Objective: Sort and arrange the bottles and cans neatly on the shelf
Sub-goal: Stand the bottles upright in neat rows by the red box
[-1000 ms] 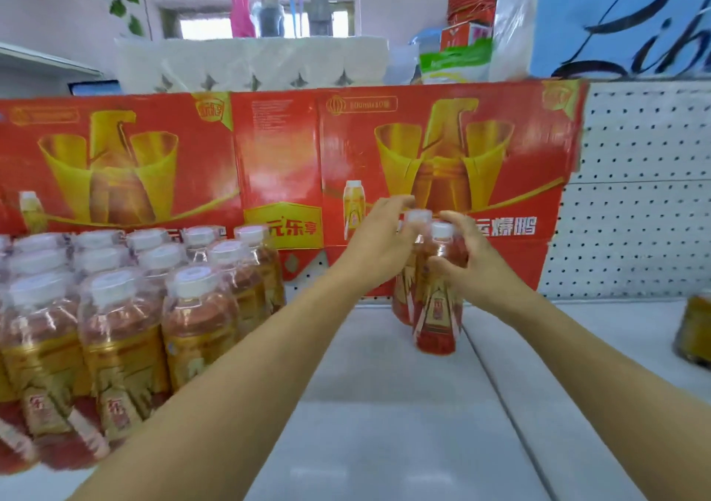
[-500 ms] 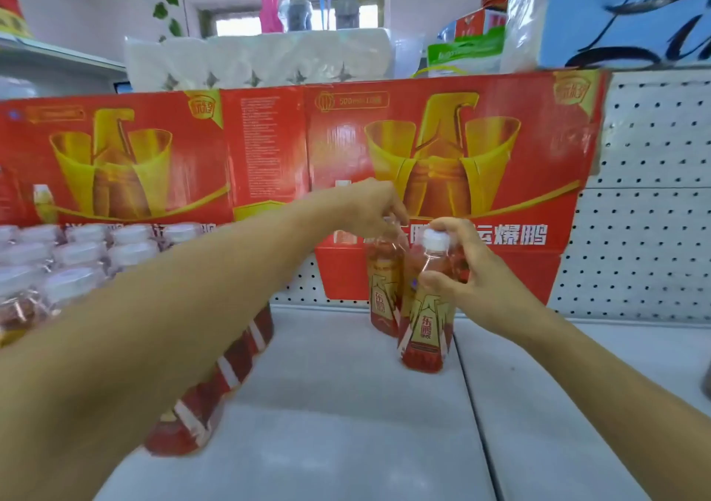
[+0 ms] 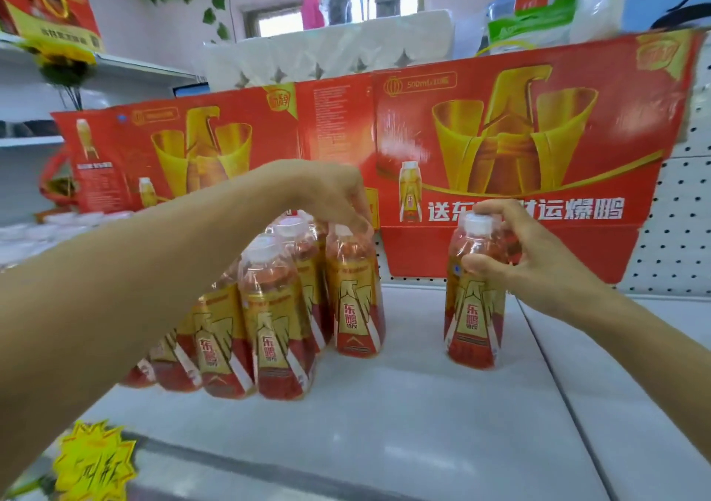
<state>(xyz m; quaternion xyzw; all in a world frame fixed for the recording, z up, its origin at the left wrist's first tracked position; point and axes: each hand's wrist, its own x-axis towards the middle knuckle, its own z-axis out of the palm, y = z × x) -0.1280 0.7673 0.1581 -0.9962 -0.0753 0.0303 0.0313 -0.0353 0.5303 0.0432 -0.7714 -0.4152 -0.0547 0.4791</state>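
Right hand (image 3: 538, 265) wrapped round neck and shoulder of lone bottle (image 3: 475, 296), thumb in front, fingers behind, one fingertip over the white cap. Bottle upright on shelf (image 3: 404, 404), long axis vertical, base seemingly down on the surface. Stands well apart from bottle group (image 3: 269, 319), clear strip of shelf between.

Left hand (image 3: 327, 196) reaching across from the left, fingertips pinching the cap of end bottle (image 3: 354, 296), the rightmost of the group, also upright and just beside its neighbours.

Key relation: group lies to the left of the right-hand grip, lone bottle to its right and roughly level with end bottle. Gap to close runs sideways along the shelf, not front to back. Right hand nearer, already holding; probable next move a leftward slide or lift-and-set until touching end bottle, axis kept vertical.

Red carton (image 3: 519, 161) stands behind both, against the back panel, not touching the bottles as far as can be told.
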